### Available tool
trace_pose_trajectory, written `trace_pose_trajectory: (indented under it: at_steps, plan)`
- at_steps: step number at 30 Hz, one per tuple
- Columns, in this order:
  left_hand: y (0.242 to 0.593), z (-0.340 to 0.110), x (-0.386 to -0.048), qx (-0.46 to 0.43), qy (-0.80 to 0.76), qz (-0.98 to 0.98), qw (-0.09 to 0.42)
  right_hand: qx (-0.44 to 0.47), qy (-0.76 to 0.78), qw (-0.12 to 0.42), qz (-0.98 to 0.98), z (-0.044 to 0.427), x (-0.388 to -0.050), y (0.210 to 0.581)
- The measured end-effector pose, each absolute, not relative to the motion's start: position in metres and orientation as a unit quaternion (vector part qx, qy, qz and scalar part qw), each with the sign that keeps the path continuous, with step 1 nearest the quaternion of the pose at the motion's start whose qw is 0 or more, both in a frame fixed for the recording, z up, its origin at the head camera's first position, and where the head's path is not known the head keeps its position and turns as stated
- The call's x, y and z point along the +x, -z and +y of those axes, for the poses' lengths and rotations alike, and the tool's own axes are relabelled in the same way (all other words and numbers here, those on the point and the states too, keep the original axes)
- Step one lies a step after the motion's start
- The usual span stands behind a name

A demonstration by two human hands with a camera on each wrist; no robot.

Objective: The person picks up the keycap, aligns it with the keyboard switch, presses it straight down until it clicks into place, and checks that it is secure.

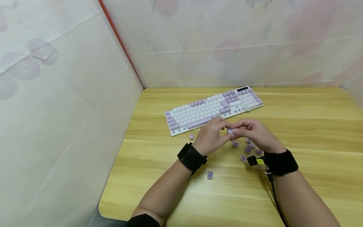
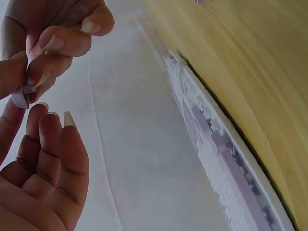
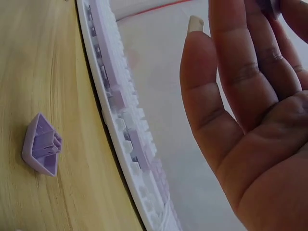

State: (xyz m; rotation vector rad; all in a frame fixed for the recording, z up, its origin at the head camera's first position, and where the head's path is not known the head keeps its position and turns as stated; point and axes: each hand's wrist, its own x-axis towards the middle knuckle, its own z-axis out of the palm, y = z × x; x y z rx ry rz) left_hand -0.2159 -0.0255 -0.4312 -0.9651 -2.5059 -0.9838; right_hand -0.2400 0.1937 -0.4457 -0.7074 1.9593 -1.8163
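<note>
Both hands meet in front of the keyboard [image 1: 198, 113], fingertips around one light purple keycap [image 1: 230, 130]. The left hand [image 1: 211, 134] pinches its left side between thumb and index finger. From the other side, the right hand [image 1: 256, 134] pinches it with thumb and fingers. In the left wrist view the keycap [image 2: 20, 97] is tilted and partly covered by fingers. In the right wrist view only a dark bit of the keycap [image 3: 272, 7] shows at the top edge, above the right hand [image 3: 255, 106].
Several loose purple keycaps [image 1: 248, 149] lie below the right hand; another keycap [image 1: 191, 136] is left of the left hand, and one [image 1: 210, 175] is nearer the front. A loose keycap [image 3: 42, 144] shows its hollow underside. A cable [image 1: 275, 195] runs from the right wristband.
</note>
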Motion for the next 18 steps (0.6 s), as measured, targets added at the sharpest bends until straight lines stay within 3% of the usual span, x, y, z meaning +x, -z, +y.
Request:
trace_pose_trajectory:
  at_steps: [8,14,18]
  plan:
    - [0.431,-0.038,-0.222,-0.333,0.338,-0.867,0.151,-0.228,0.584,0.152,0.765,0.19,-0.238,0.441]
    - [0.437,-0.077,-0.219,-0.243,0.349,-0.89,0.162,-0.205,0.554,0.134,0.796,0.194,-0.236,0.434]
    - [0.448,-0.099,-0.214,-0.206,0.313,-0.918,0.131,-0.178,0.523,0.114,0.826,0.203,-0.234,0.429]
